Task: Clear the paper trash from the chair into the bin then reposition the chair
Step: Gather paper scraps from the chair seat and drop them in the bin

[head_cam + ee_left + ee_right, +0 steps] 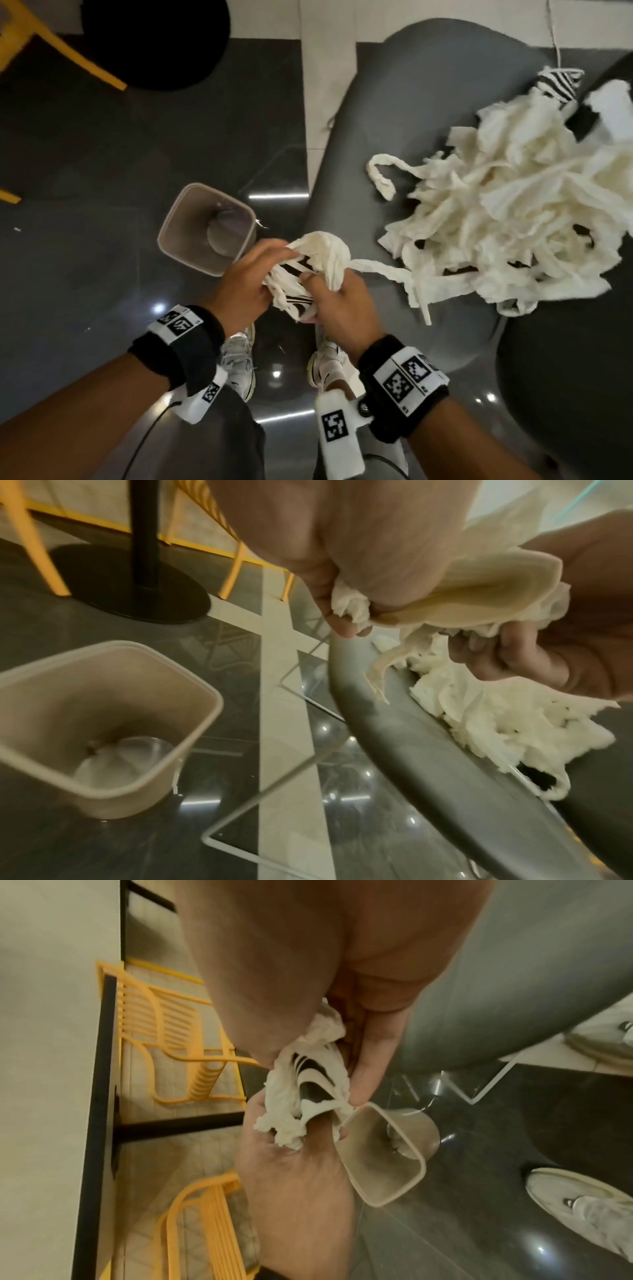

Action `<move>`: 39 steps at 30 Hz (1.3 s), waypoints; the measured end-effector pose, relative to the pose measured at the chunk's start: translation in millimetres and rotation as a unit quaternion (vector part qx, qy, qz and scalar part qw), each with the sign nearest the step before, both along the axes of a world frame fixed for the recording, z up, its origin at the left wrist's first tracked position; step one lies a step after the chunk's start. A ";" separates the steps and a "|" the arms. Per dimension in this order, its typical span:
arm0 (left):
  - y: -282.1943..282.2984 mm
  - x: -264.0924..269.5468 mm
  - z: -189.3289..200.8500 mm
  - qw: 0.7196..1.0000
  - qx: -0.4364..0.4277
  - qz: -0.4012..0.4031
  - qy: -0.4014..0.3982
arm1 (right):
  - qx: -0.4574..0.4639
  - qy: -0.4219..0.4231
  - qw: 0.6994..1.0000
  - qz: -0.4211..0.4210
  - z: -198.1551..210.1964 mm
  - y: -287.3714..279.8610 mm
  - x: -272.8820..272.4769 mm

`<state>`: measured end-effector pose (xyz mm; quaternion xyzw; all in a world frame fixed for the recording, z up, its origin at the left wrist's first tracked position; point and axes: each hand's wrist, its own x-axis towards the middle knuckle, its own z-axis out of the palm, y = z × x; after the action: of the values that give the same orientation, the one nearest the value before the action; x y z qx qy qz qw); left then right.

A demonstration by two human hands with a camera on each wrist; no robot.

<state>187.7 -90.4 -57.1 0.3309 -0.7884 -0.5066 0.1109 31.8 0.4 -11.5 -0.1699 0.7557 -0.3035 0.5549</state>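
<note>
A big heap of white torn paper (513, 212) lies on the grey chair seat (363, 137). My left hand (250, 277) and right hand (339, 301) both grip one wad of paper (318, 260) between them, just off the seat's near-left edge; a strip trails from it back to the heap. In the left wrist view the wad (455, 599) is bunched in both fists above the seat rim (394, 723). The beige square bin (205, 229) stands on the floor just left of my hands, with something pale at its bottom (120, 758).
A black round table base (154, 41) and yellow chair legs (68, 51) stand at the far left. A second dark seat (565, 377) sits at the right. My shoes (239, 356) are on the glossy dark floor below my hands. White wire chair legs (274, 804) run under the seat.
</note>
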 end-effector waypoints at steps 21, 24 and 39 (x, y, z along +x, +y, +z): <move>-40.9 217.6 -128.9 0.921 0.204 0.313 -0.107 | 0.167 0.123 0.940 0.272 -153.4 -167.0 161.5; -47.4 205.9 -139.4 0.904 0.224 0.356 -0.081 | 0.196 0.104 0.941 0.255 -176.1 -167.5 159.6; -66.8 161.8 -203.6 0.923 0.258 0.245 -0.145 | 0.141 0.103 0.859 0.481 -226.7 -165.9 125.0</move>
<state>349.4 -157.2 -260.7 0.6010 -0.5319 -0.5960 0.0268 156.9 -165.5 -238.1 -0.4624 0.6674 0.1296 0.5692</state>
